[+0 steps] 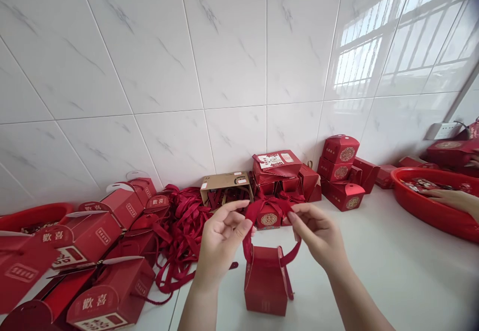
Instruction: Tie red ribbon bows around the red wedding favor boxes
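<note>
A small red gift box [265, 283] stands upright on the white table in front of me. A dark red ribbon [292, 255] rises in a loop from the upper part of this box. My left hand [227, 236] pinches the ribbon's left side between thumb and fingers, above the box. On the other side, my right hand [318, 229] grips the ribbon between thumb and forefinger. The hands are apart, with ribbon spanning between them. Just behind sits another red box [269, 220] with a gold round emblem and a ribbon bow, partly hidden by the held ribbon.
Left lie several red boxes [112, 291] and a heap of red ribbons [185, 221]. An open cardboard box [226, 184] stands against the tiled wall. Stacked red boxes [340, 171] are right of centre. Another person's hand [454, 199] reaches into a red basin [422, 216].
</note>
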Action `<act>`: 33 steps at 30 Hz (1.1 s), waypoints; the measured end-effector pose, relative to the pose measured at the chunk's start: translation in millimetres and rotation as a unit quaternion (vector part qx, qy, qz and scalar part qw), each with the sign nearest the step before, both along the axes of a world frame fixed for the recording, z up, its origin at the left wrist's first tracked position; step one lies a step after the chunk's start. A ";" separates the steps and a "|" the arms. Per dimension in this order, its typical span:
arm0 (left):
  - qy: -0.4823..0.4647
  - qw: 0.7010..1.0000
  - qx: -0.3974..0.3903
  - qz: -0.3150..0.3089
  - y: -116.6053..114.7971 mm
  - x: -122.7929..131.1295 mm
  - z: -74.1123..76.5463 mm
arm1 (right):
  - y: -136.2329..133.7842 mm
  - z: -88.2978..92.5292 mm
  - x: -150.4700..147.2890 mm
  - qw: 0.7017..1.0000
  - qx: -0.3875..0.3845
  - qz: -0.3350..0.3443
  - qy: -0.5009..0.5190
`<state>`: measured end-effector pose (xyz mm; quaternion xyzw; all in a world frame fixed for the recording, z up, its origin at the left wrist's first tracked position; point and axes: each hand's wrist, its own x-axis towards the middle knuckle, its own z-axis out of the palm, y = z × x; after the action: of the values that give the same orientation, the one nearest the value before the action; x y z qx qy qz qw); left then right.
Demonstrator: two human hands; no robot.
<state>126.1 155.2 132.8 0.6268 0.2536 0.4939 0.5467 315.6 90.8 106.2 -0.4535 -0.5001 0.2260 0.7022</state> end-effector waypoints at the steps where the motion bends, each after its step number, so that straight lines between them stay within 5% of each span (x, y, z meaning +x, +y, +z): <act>1: 0.021 1.000 0.005 -0.017 -1.6 0.7 0.3 | 0.1 -0.3 -2.6 0.999 0.003 -0.003 -0.033; 7: 0.125 0.991 0.002 -0.054 -7.8 5.0 3.1 | -3.3 1.0 -15.0 0.979 0.018 0.118 -0.166; 15: 0.133 0.981 0.005 -0.139 3.6 5.2 -5.6 | 5.8 -1.6 -4.9 0.962 0.071 0.160 -0.209; 22: 0.051 0.986 -0.082 -0.138 12.1 8.6 -6.7 | 16.1 -11.9 9.1 0.874 0.187 0.009 -0.448; 26: 0.032 0.983 -0.108 -0.144 10.9 8.9 -6.0 | 19.7 -14.2 4.8 0.864 0.190 -0.028 -0.465; 30: 0.076 0.996 0.012 -0.040 3.8 8.0 -10.1 | 23.7 -19.0 -0.2 0.891 0.193 -0.018 -0.412; 33: 0.145 0.961 0.209 0.109 1.7 1.6 -17.8 | 22.9 -26.5 0.4 0.925 0.164 -0.066 -0.337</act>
<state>127.7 156.9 115.0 0.7607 0.2874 0.4965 0.3037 316.0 113.8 79.7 -0.4131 -0.7066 -0.0720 0.5700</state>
